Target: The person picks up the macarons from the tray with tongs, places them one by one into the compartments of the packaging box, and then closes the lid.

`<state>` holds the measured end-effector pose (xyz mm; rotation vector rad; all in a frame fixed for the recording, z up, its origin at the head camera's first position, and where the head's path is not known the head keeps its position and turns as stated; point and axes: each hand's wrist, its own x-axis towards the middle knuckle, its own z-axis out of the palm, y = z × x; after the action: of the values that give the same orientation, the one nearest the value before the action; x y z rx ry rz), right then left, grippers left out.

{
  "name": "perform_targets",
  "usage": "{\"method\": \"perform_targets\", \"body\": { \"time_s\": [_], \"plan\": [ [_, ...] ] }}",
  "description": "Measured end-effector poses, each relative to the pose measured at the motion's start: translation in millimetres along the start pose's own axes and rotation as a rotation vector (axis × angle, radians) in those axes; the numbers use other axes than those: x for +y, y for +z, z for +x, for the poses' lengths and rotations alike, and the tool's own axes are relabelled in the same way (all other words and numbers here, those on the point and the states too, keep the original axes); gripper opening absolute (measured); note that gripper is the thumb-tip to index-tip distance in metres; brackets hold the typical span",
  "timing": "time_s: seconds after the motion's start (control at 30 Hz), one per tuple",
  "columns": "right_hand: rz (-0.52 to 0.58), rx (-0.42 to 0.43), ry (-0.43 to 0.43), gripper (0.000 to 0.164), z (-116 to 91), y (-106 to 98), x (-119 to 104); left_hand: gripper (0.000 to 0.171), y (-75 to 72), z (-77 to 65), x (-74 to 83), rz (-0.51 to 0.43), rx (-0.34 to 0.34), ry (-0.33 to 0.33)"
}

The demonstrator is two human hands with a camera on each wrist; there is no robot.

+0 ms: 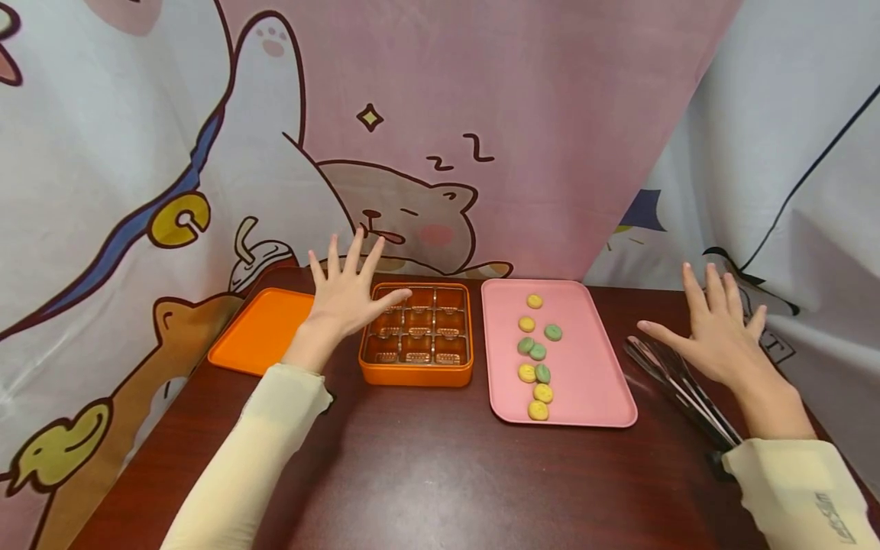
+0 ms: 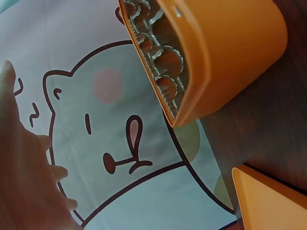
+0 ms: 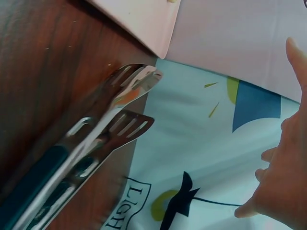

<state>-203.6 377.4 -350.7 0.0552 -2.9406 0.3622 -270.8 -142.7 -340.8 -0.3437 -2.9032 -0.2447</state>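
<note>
My left hand is raised with its fingers spread, holding nothing, between an orange lid and an orange box. A clear divided insert with several compartments lines that box. My right hand, fingers also spread, hovers above metal tongs with dark handles, not gripping them. A pink tray stands between the box and the tongs. Along its left half lie several small round yellow pieces and green pieces. In the right wrist view the tongs show slotted ends.
Everything rests on a dark brown table. A printed curtain with cartoon animals hangs directly behind the table and along both sides. A thin black cord runs down the curtain at right.
</note>
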Motion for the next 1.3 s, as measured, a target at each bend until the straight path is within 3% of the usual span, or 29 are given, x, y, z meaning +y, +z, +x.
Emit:
{"method": "perform_targets", "body": {
  "time_s": [0.63,1.03,1.17,1.3],
  "plan": [
    [0.033,0.009,0.063,0.11,-27.2,17.0,31.1,0.1,10.8,-20.5,-6.6,-0.1,-0.034,0.006],
    [0.129,-0.011,0.056,0.116,-42.5,32.1,51.8,0.1,25.4,-34.9,-18.0,-0.139,-0.094,0.006],
    [0.186,-0.068,0.063,0.115,-48.7,38.5,58.3,0.102,32.4,-41.7,-22.4,-0.172,-0.126,0.012],
    [0.191,-0.173,0.124,0.116,-55.8,42.8,63.1,0.104,41.3,-51.0,-26.4,-0.223,-0.151,0.026]
  ]
}}
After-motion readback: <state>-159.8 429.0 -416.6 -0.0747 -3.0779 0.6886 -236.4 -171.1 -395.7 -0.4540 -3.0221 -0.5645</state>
